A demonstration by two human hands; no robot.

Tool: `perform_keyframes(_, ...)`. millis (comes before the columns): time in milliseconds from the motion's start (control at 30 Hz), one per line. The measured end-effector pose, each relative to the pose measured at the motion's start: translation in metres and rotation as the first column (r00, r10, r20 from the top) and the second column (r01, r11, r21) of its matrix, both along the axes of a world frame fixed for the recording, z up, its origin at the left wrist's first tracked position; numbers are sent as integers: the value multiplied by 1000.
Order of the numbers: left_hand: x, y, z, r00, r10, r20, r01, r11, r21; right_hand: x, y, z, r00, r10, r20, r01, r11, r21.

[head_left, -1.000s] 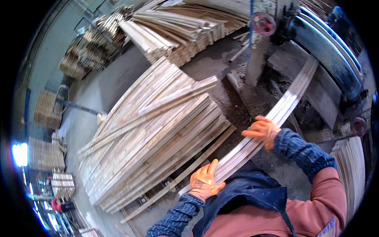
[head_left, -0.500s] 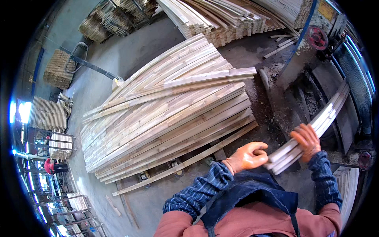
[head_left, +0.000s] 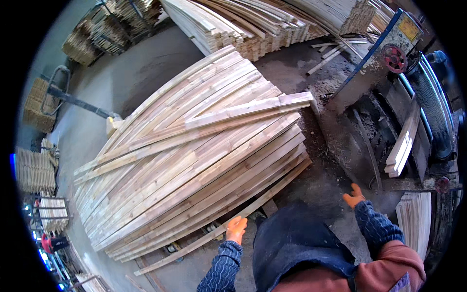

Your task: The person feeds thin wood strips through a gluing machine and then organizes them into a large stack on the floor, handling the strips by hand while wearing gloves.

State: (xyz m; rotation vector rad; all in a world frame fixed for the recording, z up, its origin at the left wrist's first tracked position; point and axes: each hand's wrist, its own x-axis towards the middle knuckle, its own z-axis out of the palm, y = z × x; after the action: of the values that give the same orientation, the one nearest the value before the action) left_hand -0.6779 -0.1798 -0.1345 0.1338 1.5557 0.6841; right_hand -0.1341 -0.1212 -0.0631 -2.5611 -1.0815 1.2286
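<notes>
Both my hands wear orange gloves. My left hand [head_left: 236, 229] hangs beside the near edge of the board stack [head_left: 194, 170], close to the lowest long board [head_left: 214, 234]; its fingers are loosely bent and I see nothing in them. My right hand [head_left: 354, 195] is in the air over the floor, thumb and fingers apart, holding nothing. Farther right, apart from that hand, a few pale wooden strips [head_left: 404, 147] lie together on the machine [head_left: 374, 126]. Two long boards [head_left: 243, 113] lie slantwise across the top of the stack.
More stacked lumber [head_left: 243, 34] stands at the back, with loose offcuts [head_left: 327, 59] on the floor beside it. A pallet-jack handle [head_left: 82, 101] is at far left. A ribbed hose [head_left: 428, 109] and red handwheel [head_left: 393, 58] belong to the machine. Upright boards [head_left: 414, 219] stand lower right.
My right hand has let go of the wooden strips, which now rest on the machine. My left hand has moved left and down toward the stack. The view has shifted.
</notes>
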Motion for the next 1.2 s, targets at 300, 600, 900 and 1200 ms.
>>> perform_keyframes(300, -30, 102, -135, 896, 439, 65, -442, 897, 31, -13, 231, -165, 931, 241, -275, -171, 951, 256)
perform_keyframes(600, -126, 195, -210, 482, 865, 144, -876, 476, 74, -80, 463, -266, 940, 305, -153, -265, 935, 238)
perform_keyframes(900, -124, 218, -233, 491, 862, 125, -871, 487, 60, 6, 491, -364, 853, 23, -522, 161, 939, 304)
perform_keyframes(1200, -108, 185, -235, 338, 846, 412, -940, 322, 109, 6, 468, -345, 834, 538, -127, -472, 812, 343)
